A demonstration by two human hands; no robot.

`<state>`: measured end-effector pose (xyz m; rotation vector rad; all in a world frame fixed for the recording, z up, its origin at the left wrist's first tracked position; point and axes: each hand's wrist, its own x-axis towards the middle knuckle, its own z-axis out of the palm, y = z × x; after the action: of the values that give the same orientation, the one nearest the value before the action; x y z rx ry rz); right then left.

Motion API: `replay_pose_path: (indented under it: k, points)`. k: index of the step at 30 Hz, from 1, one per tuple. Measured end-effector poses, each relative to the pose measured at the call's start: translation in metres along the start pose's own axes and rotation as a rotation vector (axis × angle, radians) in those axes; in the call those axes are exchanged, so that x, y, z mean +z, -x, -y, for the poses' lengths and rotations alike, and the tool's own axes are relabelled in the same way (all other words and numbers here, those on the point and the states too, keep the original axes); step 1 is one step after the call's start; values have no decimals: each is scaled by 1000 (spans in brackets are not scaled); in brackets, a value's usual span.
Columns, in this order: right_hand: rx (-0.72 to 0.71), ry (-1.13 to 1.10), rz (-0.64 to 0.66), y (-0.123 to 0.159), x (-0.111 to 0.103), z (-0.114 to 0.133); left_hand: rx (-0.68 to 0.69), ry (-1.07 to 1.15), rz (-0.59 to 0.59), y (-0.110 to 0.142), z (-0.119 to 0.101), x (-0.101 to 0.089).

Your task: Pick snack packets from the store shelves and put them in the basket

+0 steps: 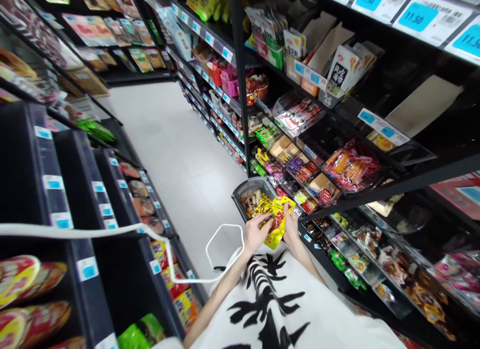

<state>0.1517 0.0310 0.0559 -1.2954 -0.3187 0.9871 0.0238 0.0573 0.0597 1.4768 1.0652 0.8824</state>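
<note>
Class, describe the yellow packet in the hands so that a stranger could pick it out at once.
From the pale aisle floor, go down to the grey basket. At its near side, the left hand and right hand hold a yellow packet with a red picture. Unlike the yellow wrappers inside the basket, it is held up between the hands.

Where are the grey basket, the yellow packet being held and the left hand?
Grey basket (256, 184): head view, perforated far wall.
Yellow packet (279, 218): head view, printed face.
Left hand (255, 233): head view, back of the hand.
</note>
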Motion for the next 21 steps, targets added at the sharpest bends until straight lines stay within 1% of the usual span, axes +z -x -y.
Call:
replay_pose_path:
  k: [3, 8, 13, 18, 21]
  points:
    - [22, -52, 18, 0, 1, 5, 74, -51, 25, 1, -4, 0]
    - [-21, 0, 50, -1, -1, 8, 167, -51, 33, 2, -7, 0]
    - [-15, -31, 87, -2, -1, 9, 118, -35, -6, 5, -9, -2]
    - [-21, 38, 86, -2, 0, 5, 106, -41, -65, 5, -5, -5]
    - [-22, 29, 80, 0, 2, 3, 92, -65, -97, 5, -3, -6]
